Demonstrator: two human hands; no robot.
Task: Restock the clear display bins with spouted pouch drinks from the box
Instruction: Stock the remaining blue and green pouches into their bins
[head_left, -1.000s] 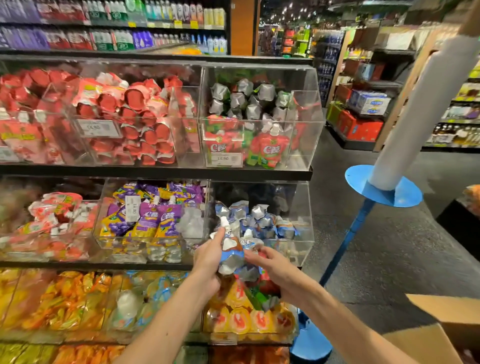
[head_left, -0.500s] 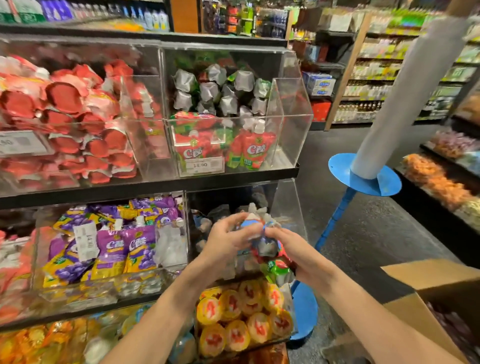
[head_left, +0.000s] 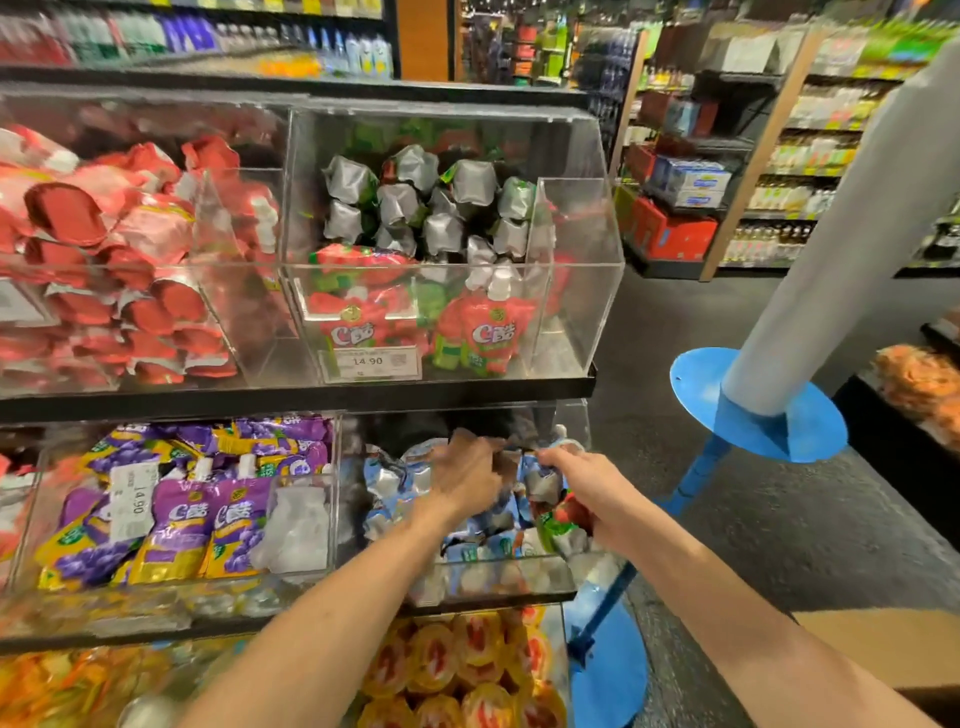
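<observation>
Acrylic, see-through, well stocked: reaches both hands into the clear bin (head_left: 519, 578) on the middle shelf, just past six o'clock of frame centre, over the blue pouches (head_left: 395, 483) heaped inside. Curls the right hand (head_left: 582, 480) round a silver-bottomed pouch (head_left: 545, 486) and pins a red-and-green pouch (head_left: 563, 519) under the palm, at the hand's six o'clock. Sets the left hand (head_left: 465, 480) just beside it, at the right hand's nine o'clock, above the heap; too blurred to tell its grip, perhaps closed on another pouch. Purple pouches (head_left: 182, 519) in the neighbouring bin at nine o'clock. Red pouches (head_left: 488, 332) behind a price tag (head_left: 370, 362) in the bin at twelve o'clock. Cardboard box (head_left: 883, 654) at five o'clock, in the frame's corner.
</observation>
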